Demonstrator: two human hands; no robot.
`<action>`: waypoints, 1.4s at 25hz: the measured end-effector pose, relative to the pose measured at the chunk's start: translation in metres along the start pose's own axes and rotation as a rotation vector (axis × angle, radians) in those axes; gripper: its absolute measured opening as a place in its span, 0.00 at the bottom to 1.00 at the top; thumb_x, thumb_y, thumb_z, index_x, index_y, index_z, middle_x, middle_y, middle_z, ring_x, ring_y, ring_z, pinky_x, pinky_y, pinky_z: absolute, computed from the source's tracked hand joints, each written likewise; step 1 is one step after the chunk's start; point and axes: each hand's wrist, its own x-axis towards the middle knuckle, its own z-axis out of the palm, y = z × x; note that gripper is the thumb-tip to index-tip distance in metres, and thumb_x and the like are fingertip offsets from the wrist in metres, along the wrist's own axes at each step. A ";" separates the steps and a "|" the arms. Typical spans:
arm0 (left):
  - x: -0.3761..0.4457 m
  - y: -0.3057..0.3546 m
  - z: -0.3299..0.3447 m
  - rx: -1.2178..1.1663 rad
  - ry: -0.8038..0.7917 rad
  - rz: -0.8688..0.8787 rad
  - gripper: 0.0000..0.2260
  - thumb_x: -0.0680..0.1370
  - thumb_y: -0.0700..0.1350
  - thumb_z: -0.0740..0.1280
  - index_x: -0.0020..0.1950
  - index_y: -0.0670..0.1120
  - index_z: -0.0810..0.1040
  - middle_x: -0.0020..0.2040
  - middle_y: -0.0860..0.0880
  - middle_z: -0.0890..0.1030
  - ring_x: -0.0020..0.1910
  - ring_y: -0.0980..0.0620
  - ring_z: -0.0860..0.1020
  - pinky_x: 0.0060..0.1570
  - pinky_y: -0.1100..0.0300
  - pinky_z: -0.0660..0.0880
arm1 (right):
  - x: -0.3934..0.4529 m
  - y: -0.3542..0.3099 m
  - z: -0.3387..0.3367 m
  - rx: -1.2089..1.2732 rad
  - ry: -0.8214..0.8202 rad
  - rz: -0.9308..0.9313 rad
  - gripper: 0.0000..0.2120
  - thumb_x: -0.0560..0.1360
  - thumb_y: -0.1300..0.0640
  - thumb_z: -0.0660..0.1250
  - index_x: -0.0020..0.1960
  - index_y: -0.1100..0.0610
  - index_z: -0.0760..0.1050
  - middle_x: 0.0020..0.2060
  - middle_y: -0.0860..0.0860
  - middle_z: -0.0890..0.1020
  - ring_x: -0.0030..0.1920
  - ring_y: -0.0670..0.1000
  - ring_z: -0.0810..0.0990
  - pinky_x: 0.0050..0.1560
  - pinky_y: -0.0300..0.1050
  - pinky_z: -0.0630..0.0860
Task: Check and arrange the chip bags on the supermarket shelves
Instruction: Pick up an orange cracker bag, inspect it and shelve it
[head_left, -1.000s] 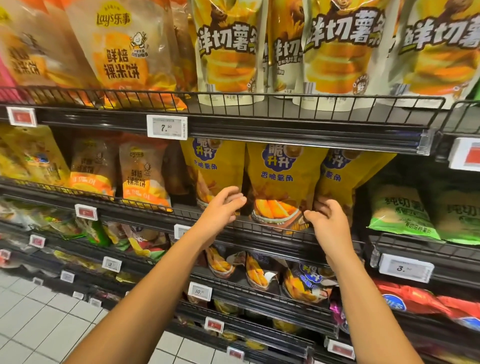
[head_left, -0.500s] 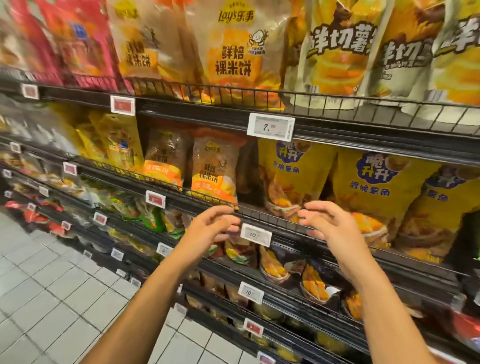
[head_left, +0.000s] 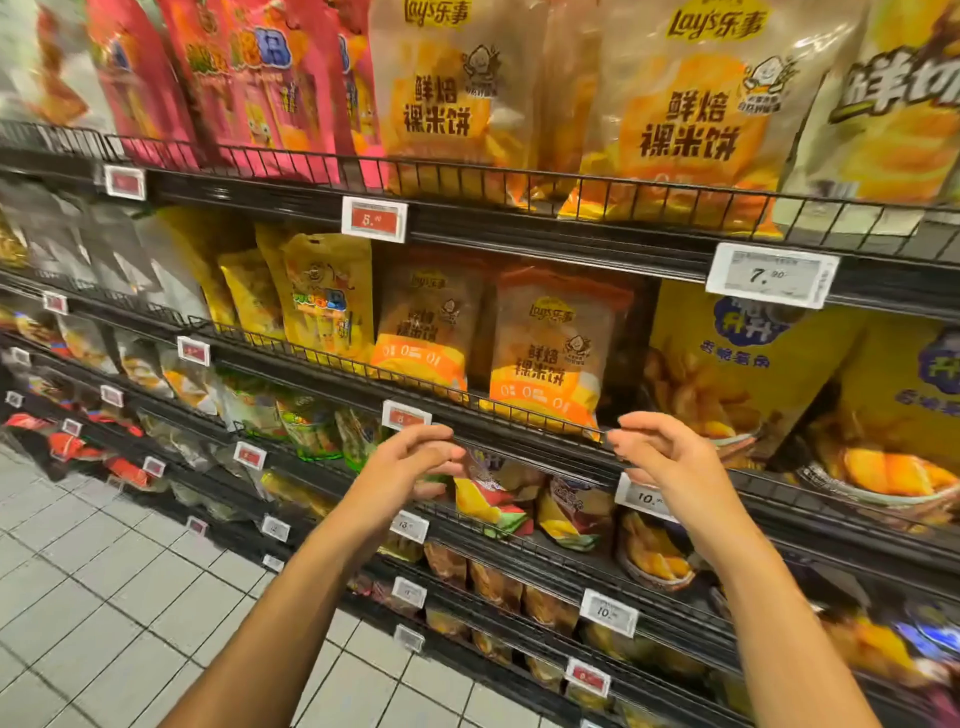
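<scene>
Black wire-fronted shelves (head_left: 519, 431) run across the view, sloping down to the left, above a pale tiled floor (head_left: 104, 597). The top shelf carries large beige Lay's rice-cracker bags (head_left: 691, 104) and pink bags (head_left: 249, 78), all upright. On the middle shelf two smaller orange Lay's bags (head_left: 550, 353) stand upright, long axis vertical, fronts facing out, between yellow bags (head_left: 322, 296) on the left and yellow blue-logo bags (head_left: 748, 374) on the right. The wire rail crosses their lower edges. Price tags clip to the shelf edges: a white one (head_left: 772, 274) reading 7.90, a red one (head_left: 374, 219). The left hand (head_left: 410, 462) and right hand (head_left: 670, 457) hover in front of that rail, fingers loosely curled, holding nothing.
</scene>
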 end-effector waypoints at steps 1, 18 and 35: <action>0.009 0.002 -0.005 -0.006 0.017 -0.010 0.12 0.78 0.43 0.69 0.61 0.45 0.78 0.49 0.49 0.86 0.49 0.53 0.84 0.44 0.61 0.77 | 0.005 0.002 0.006 -0.009 0.030 0.005 0.10 0.79 0.60 0.69 0.55 0.46 0.78 0.51 0.47 0.86 0.51 0.41 0.84 0.52 0.41 0.79; 0.163 0.019 0.052 0.283 0.004 0.012 0.33 0.80 0.47 0.66 0.80 0.45 0.52 0.78 0.46 0.60 0.75 0.49 0.62 0.61 0.62 0.60 | 0.125 0.035 0.044 -0.197 0.077 0.162 0.18 0.74 0.46 0.74 0.59 0.50 0.73 0.49 0.44 0.81 0.49 0.44 0.80 0.49 0.44 0.77; 0.152 0.017 0.036 0.101 -0.081 0.282 0.26 0.71 0.33 0.75 0.65 0.48 0.72 0.56 0.55 0.79 0.54 0.62 0.79 0.45 0.71 0.77 | 0.084 0.008 0.058 -0.159 0.172 -0.056 0.26 0.74 0.72 0.71 0.64 0.48 0.74 0.61 0.46 0.80 0.55 0.36 0.79 0.49 0.27 0.75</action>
